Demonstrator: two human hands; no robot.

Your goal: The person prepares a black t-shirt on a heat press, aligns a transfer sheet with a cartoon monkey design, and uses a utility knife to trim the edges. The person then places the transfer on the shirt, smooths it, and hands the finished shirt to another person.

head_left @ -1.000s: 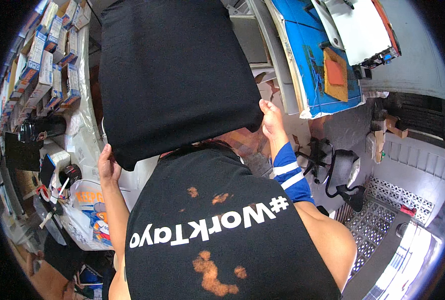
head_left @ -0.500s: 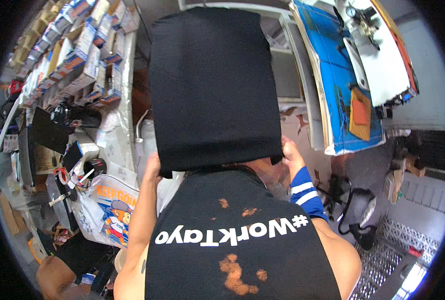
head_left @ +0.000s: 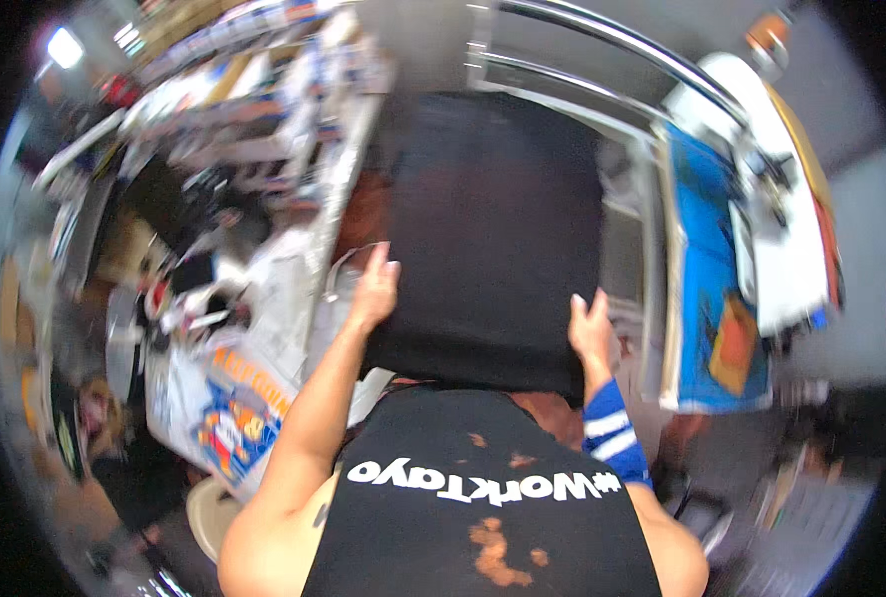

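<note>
A large piece of black fabric [head_left: 488,229] spreads flat in front of me, above my black top with white lettering. My left hand [head_left: 377,289] touches its left edge near the lower part, fingers extended and somewhat apart. On the opposite edge, my right hand [head_left: 587,323] has thumb and finger spread upward at the lower right, a blue striped sleeve on that forearm. Both hands are slightly blurred, and some fingers are hidden. The fabric covers whatever supports it.
Stacked boxes [head_left: 264,90] and a cluttered bench [head_left: 184,249] line the left, with a printed white sheet [head_left: 234,408]. Metal rails [head_left: 602,35] cross the far end. At the right are a blue panel [head_left: 702,259], an orange pad [head_left: 732,343] and a white machine [head_left: 786,249].
The view has tilted, showing metal rails at the top. Both hands have left the fabric's lower corners for higher spots on its sides, and their fingers have loosened from their earlier pinch.
</note>
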